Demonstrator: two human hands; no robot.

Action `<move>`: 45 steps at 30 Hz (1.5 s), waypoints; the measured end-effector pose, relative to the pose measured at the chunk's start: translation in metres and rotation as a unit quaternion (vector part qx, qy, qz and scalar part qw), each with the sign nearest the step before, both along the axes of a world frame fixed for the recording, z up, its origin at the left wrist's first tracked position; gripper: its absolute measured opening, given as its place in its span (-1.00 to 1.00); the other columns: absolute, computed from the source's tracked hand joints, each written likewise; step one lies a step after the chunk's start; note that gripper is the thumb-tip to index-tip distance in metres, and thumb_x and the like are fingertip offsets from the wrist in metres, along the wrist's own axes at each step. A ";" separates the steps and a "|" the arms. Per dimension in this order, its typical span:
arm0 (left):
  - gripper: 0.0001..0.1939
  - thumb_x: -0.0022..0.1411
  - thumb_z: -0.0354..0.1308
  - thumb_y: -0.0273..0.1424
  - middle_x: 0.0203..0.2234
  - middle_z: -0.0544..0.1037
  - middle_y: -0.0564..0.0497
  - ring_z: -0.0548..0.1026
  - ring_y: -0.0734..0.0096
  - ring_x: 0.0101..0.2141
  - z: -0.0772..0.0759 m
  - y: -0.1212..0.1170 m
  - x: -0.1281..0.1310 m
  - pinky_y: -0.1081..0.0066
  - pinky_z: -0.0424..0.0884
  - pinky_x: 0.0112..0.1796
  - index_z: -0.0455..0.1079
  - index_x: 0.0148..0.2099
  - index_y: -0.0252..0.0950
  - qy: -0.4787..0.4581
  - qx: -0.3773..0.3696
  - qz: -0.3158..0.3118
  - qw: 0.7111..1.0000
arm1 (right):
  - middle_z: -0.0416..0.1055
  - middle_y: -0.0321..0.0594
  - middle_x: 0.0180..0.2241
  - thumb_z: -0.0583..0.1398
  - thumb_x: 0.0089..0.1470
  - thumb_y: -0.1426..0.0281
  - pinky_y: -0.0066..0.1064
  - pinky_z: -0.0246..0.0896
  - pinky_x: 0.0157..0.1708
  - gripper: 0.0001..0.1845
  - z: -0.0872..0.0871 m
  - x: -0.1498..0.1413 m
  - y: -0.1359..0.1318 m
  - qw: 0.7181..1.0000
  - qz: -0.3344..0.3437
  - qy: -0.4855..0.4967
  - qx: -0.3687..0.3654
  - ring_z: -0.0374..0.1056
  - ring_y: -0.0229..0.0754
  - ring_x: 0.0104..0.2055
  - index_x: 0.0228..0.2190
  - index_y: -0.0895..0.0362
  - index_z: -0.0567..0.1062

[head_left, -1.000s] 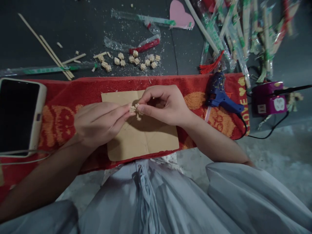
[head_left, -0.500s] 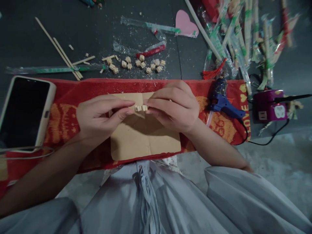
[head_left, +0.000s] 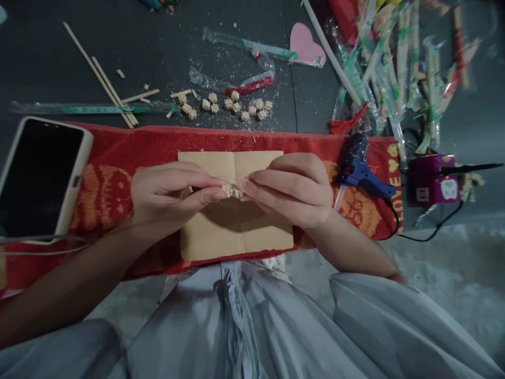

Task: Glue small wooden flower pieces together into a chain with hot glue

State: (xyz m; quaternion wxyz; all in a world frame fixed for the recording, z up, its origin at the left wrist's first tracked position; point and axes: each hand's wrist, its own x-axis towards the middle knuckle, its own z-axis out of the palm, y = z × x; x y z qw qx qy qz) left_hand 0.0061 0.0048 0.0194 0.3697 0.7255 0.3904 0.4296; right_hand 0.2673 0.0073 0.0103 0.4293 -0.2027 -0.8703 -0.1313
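Observation:
Between my two hands is a small row of pale flower-shaped wooden pieces (head_left: 232,190), held over a creased brown card (head_left: 213,242). My left hand (head_left: 173,192) pinches its left end between thumb and fingers. On the other end, the thumb and fingertips of my right hand (head_left: 294,189) are closed, hiding part of the piece. Beyond the card, several loose pieces of the same kind (head_left: 229,104) lie among crumbs on the dark table (head_left: 252,13). The card rests on a red and orange towel (head_left: 158,139).
A phone (head_left: 39,176) lies at the left, near thin wooden sticks (head_left: 100,76). At the right are a blue glue gun (head_left: 365,171) and a purple power block with a cable (head_left: 432,179). Wrapped sticks (head_left: 394,68) and a pink heart (head_left: 305,45) lie farther back.
Both hands have come slightly nearer to me and to the right with the row of pieces. The row has turned, showing more of its flower-shaped face.

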 end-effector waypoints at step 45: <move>-0.83 0.64 0.27 -0.27 -0.20 0.74 0.08 0.69 0.27 -0.21 -0.026 0.004 -0.011 0.29 0.58 -0.19 0.70 0.07 0.08 0.221 0.205 0.013 0.953 | 0.41 -0.34 -0.47 0.50 0.17 -0.24 -0.43 0.13 -0.43 -0.31 -0.015 -0.031 0.007 0.713 0.053 0.256 -0.650 0.24 -0.32 -0.43 -0.46 0.08 0.48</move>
